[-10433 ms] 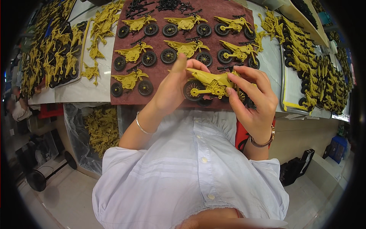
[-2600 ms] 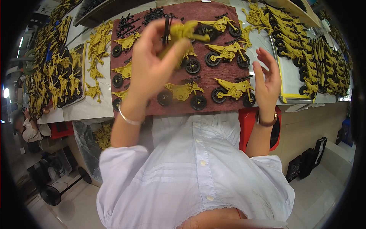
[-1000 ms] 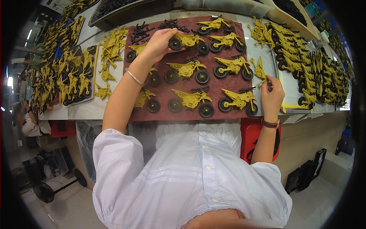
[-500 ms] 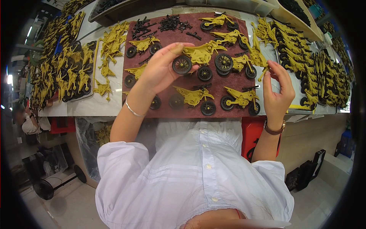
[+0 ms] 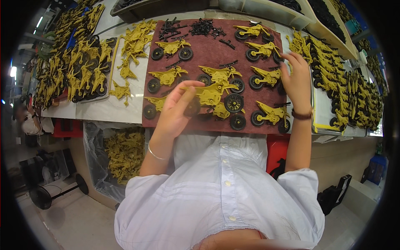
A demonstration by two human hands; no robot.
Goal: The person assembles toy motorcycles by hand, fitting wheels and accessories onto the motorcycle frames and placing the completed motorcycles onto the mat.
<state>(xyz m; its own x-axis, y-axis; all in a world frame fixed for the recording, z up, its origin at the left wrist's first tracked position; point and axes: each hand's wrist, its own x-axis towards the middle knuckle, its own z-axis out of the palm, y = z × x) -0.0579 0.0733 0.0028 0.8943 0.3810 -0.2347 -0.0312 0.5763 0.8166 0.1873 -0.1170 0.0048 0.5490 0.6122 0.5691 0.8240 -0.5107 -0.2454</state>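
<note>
Your left hand [image 5: 177, 109] has thumb and fingers pinched around the tail end of a toy motorcycle of yellow plastic with black spoked wheels [image 5: 209, 94]. It is held above the dark red cloth [image 5: 212, 54], near the cloth's front edge, overlapping other motorcycles lying behind and below it. Your right hand [image 5: 298, 79] is half-curled at the cloth's right side, thumb apart from the fingers, with nothing visible between them. Its fingertips are beside the front wheel of a motorcycle in the right-hand column [image 5: 268, 76]; whether they touch it, you cannot tell from here.

The step in hand seems to be closing up the body of the held motorcycle. Your next move probably calls for a matching piece from the heap of yellow plastic parts [image 5: 299, 45] beyond your right fingers, with the held body kept level so the wheels stay seated.

The held motorcycle lies along a left-right line, nose to your right. Its front wheel shows whole, around a yellow hub, with no fork arm across it; the rear wheel is blurred beside your fingers. No handlebar shows on it, though a loose black plastic handlebar [image 5: 227, 43] lies farther back.
</note>
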